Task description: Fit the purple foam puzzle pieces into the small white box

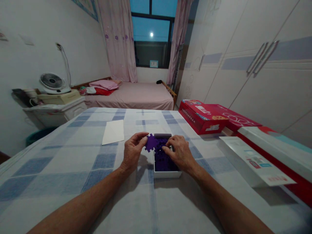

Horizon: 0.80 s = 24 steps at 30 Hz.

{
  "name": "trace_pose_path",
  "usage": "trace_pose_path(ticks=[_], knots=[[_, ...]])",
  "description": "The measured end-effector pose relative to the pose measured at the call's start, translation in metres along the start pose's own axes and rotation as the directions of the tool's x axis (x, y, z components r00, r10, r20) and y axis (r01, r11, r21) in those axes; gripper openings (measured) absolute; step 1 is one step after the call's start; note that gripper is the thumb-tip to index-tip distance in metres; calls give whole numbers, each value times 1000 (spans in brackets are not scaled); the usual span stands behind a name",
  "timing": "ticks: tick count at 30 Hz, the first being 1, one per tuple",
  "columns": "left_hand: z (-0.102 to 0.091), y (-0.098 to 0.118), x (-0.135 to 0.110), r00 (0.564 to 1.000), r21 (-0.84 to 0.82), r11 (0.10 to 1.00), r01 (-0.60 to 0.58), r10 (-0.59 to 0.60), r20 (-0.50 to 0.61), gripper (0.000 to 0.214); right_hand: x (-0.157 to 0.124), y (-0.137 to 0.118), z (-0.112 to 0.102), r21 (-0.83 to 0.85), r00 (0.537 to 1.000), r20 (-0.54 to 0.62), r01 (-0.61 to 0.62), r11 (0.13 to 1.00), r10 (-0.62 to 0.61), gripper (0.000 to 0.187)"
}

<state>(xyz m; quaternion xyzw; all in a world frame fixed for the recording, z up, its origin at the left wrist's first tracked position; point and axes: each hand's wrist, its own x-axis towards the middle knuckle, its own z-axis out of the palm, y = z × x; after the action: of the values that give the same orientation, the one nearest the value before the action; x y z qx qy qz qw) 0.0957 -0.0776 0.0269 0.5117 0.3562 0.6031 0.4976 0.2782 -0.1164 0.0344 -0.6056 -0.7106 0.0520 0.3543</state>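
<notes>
My left hand (134,148) pinches a flat purple puzzle piece (151,143) with notched edges between thumb and fingers, beside the left wall of a white box. The box (168,175) is open and holds several dark purple pieces (164,162) of a similar kind. Over the right side of the box, my right hand (179,151) has its thumb and fingers bent together among the pieces. What those fingertips grip, if anything, is hidden. A small pale object shows beneath the right fingers, too little of it to name.
A white sheet (113,132) lies left on the checked tablecloth (104,161). On the right stand a red box (203,118) and a folded white card (255,161), with more boxes behind. Beyond the table are a bed (136,94) and a fan (52,82).
</notes>
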Motion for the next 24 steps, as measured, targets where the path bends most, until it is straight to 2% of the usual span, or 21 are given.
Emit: trace_pose_path(ticks=[4,10,14,19,24], knots=[[0,1,-1,1000,17,1000,16,-16,19,23,4,1,-5,35,999,-22,-34,999,35,14],[0,2,-1,999,27,999,21,-22,31,22,13,16,-24,71,988,-110,-97,993,104,16],[0,2,0,999,20,1000,23,-24,32,22,14,22,-26,99,992,-58,-102,990,108,18],[-2,0,-1,999,4,1000,24,-25,43,23,11,20,-17,109,996,52,-72,991,67,20],[-2,1,0,998,-1,999,35,-35,47,23,9,15,-15,46,1000,29,-14,999,13,14]])
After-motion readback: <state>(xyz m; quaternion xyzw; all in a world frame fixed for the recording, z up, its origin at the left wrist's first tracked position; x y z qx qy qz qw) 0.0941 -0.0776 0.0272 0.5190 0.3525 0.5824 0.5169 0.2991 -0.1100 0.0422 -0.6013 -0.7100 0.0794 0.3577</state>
